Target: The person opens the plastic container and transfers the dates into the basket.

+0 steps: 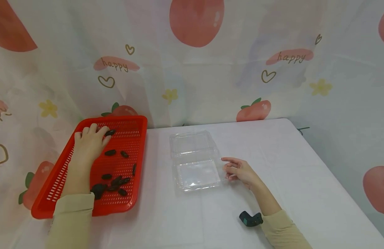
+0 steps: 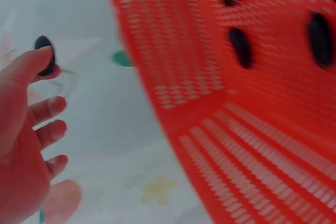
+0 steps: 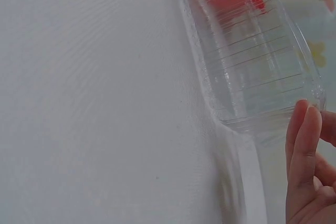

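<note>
Now left hand (image 1: 89, 141) pinches a black pebble (image 1: 110, 132) at the red tray (image 1: 139, 119) far end; keep pinch firm. Right hand (image 1: 240, 170), relaxed, steadies clear box (image 1: 196, 173) beside tray.

My left wrist view was motion-blurred, red basket (image 2: 252, 129) cut off at the edges. The dark item (image 2: 44, 59) at my left hand (image 2: 23, 145) was half hidden behind the thumb. My right hand (image 3: 310, 171) was cropped.

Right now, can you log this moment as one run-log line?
left hand pinches a dark seed in red basket | right hand touches open clear box | box empty
</note>
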`<move>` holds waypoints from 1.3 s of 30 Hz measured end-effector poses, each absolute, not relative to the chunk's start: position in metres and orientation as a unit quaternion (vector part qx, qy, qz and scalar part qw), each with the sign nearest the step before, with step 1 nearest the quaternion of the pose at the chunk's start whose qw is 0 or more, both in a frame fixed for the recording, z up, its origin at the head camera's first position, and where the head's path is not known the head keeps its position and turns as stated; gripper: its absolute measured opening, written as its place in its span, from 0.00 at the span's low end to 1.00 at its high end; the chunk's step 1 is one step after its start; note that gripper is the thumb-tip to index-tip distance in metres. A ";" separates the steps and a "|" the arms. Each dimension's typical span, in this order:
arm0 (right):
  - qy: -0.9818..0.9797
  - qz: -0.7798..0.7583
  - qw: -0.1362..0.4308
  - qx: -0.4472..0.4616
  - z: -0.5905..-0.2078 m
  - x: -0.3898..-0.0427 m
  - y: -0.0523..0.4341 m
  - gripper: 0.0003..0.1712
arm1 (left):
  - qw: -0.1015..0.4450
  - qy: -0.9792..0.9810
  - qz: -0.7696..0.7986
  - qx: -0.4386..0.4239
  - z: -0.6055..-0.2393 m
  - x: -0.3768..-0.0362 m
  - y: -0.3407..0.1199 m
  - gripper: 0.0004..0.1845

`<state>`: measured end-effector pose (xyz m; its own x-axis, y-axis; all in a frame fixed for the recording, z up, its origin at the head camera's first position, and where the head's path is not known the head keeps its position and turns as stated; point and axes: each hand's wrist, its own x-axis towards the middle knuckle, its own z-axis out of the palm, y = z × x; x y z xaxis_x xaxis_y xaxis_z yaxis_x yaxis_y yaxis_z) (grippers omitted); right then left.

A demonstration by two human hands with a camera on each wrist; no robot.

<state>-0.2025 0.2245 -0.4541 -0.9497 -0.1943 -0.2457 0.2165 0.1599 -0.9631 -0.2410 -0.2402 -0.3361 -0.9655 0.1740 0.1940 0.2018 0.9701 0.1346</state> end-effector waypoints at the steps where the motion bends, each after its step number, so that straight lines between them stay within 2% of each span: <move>1: 0.745 -0.648 0.158 0.007 -0.454 -0.202 0.224 0.30 | 0.087 -0.989 -0.073 -0.095 -0.340 -0.243 -0.243 0.18; 14: 0.750 -0.642 0.157 0.007 -0.452 -0.203 0.224 0.30 | 0.007 -0.996 -0.042 -0.073 -0.389 -0.262 -0.270 0.22; 25: 0.751 -0.642 0.155 0.013 -0.453 -0.202 0.223 0.29 | -0.072 -0.993 -0.014 -0.097 -0.403 -0.267 -0.271 0.23; 31: 0.752 -0.641 0.153 0.013 -0.454 -0.202 0.224 0.29 | -0.071 -0.993 -0.012 -0.094 -0.406 -0.265 -0.270 0.23; 39: 0.749 -0.644 0.155 0.012 -0.455 -0.202 0.223 0.30 | -0.038 -0.994 -0.021 -0.101 -0.402 -0.262 -0.268 0.21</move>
<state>-0.2022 0.2228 -0.4553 -0.9516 -0.1820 -0.2476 0.2175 0.1700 -0.9611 -0.2625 -0.2679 -0.4025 -0.9766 0.2031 -0.0707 0.1999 0.9785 0.0502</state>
